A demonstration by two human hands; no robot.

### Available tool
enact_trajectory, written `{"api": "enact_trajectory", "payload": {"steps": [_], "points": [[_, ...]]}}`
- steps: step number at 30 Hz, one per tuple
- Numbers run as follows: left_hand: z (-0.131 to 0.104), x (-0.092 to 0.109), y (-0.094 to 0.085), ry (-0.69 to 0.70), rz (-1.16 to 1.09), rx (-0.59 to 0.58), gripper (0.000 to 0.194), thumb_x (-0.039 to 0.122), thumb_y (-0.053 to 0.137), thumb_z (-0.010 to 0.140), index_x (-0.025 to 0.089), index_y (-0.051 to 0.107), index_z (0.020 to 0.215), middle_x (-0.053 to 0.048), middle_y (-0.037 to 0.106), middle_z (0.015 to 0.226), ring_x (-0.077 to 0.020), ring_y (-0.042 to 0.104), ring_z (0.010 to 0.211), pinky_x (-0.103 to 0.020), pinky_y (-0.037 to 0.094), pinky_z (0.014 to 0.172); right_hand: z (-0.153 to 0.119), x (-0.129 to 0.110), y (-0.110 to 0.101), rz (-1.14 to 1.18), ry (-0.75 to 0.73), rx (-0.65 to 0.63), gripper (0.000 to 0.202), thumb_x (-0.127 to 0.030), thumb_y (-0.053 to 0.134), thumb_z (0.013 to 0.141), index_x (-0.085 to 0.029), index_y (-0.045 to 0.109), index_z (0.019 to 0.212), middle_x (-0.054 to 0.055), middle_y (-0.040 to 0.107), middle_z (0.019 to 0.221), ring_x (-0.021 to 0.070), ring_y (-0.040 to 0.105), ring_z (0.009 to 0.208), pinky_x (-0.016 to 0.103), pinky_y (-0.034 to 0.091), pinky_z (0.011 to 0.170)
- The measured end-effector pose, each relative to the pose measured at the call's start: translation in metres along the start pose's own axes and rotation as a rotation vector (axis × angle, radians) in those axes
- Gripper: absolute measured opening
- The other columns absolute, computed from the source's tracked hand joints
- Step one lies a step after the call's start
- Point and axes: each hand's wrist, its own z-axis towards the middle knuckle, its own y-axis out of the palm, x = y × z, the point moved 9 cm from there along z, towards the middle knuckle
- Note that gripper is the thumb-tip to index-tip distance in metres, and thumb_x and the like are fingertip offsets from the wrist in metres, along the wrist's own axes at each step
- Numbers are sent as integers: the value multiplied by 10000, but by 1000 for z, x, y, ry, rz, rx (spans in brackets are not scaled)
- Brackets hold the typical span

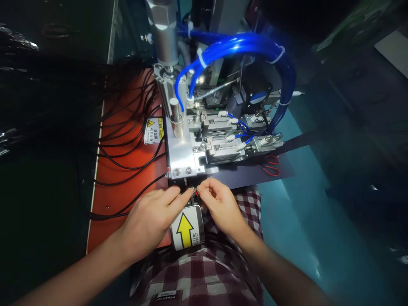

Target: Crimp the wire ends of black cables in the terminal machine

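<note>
Thin coloured wires [195,191], with red and green showing, lie between my fingertips at the front edge of the machine [185,163]. My left hand [154,212] comes from the left, its thumb and forefinger pinched at the wires. From the right, my right hand [221,206] pinches the other side of them between thumb and forefinger. The exact ends of the wires are too small to make out. Just below my fingers is a rounded housing with a yellow arrow label [185,229].
Blue air hoses [242,44] arch over pneumatic cylinders [223,148]. Black cables [127,170] run across an orange-red panel [124,117] on the left, beside a warning label [154,130]. Red-handled scissors [271,165] lie on the right. A checkered garment [216,272] is below.
</note>
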Motion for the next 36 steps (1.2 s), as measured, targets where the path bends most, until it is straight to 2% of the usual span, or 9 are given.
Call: {"api": "enact_trajectory", "payload": {"steps": [5, 10, 13, 18, 22, 28, 30, 34, 36], "points": [[0, 0, -1, 1, 2, 8, 391, 75, 400, 860, 128, 531, 1225, -70, 620, 859, -168, 525, 613, -293, 431, 557, -2, -6, -6, -85, -54, 77, 185, -302, 499, 875, -206, 491, 718, -21, 511, 668, 133, 469, 592, 241, 353, 538], [1, -1, -1, 2, -20, 11, 393, 66, 389, 860, 128, 534, 1220, -72, 622, 866, -161, 533, 611, -284, 434, 554, 0, 15, 12, 286, 105, -108, 197, -347, 493, 883, -198, 486, 754, -47, 492, 562, 122, 466, 512, 240, 372, 521], [2, -1, 0, 9, -15, 1, 413, 52, 380, 846, 127, 526, 1225, -80, 625, 884, -164, 538, 622, -286, 438, 559, 0, 17, 12, 325, 80, -93, 192, -350, 506, 880, -196, 494, 766, -48, 498, 558, 123, 481, 521, 241, 381, 531], [2, 0, -2, 8, -1, 1, 423, 36, 373, 829, 127, 529, 1212, -76, 626, 851, -167, 541, 615, -283, 430, 540, -1, 8, 4, 176, -33, 2, 163, -310, 489, 894, -198, 500, 775, -35, 503, 645, 116, 502, 539, 232, 374, 504], [2, -1, -1, -5, -20, -8, 432, 40, 377, 824, 139, 516, 1221, -76, 630, 879, -165, 550, 622, -284, 443, 553, -1, 4, 2, 103, -24, 40, 171, -282, 475, 893, -202, 483, 742, -39, 481, 608, 118, 472, 524, 233, 349, 481], [0, -2, 5, -18, -11, -30, 433, 65, 383, 837, 135, 481, 1253, -72, 618, 867, -177, 536, 611, -303, 432, 548, -6, -10, -4, -149, -118, 143, 152, -250, 472, 877, -199, 498, 736, -11, 517, 662, 140, 476, 600, 256, 353, 547], [-1, -2, 5, -19, -24, -19, 450, 52, 383, 832, 137, 472, 1265, -68, 612, 861, -176, 533, 611, -300, 425, 544, -4, -4, -2, -60, -73, 126, 160, -268, 470, 875, -200, 494, 733, -15, 512, 648, 137, 477, 582, 252, 353, 530], [0, 0, 4, -29, 11, -36, 481, 19, 376, 811, 146, 482, 1263, -62, 612, 856, -170, 531, 610, -295, 422, 550, 1, 18, 14, 303, 148, -20, 187, -320, 482, 858, -199, 483, 716, -54, 469, 522, 118, 449, 462, 235, 351, 467], [0, 0, 5, -37, 46, -52, 477, 22, 381, 804, 152, 499, 1247, -63, 618, 856, -174, 536, 618, -298, 428, 557, 2, 22, 18, 355, 189, -39, 185, -326, 508, 840, -194, 495, 711, -61, 465, 501, 114, 449, 447, 231, 357, 464]]}}
